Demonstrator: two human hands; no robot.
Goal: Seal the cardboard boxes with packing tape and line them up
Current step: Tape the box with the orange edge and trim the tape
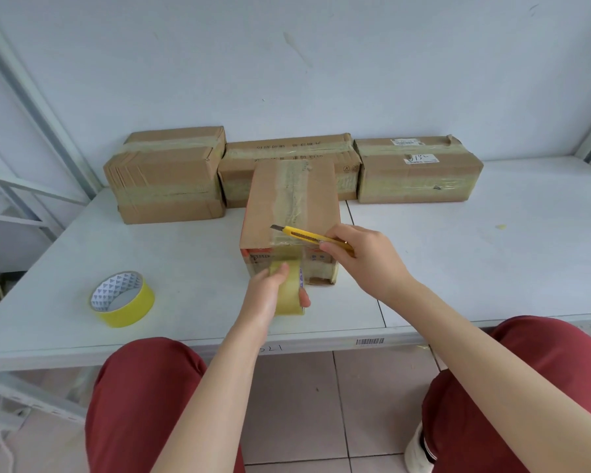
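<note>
two hands at work. left of the grips, leave the yellow roll (122,298) lying. with left hand (270,295) curled round the clear tape roll (289,291), pull the strip (285,256) taut against the box (290,199) just beyond. draw the knife (307,235), clasped in right hand (365,261), across, away from that grip.

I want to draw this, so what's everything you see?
back boxes: three, brown, in a row by the wall
front box: one, brown, table middle, before the row
knife: one, yellow, held over the front box
clear tape roll: one, pale yellowish, held at front box's near end
yellow tape roll: one, yellow, table left
table: one, white
legs: two, red trousers, bottom
left hand: one, grips clear tape roll
right hand: one, grips knife
</note>
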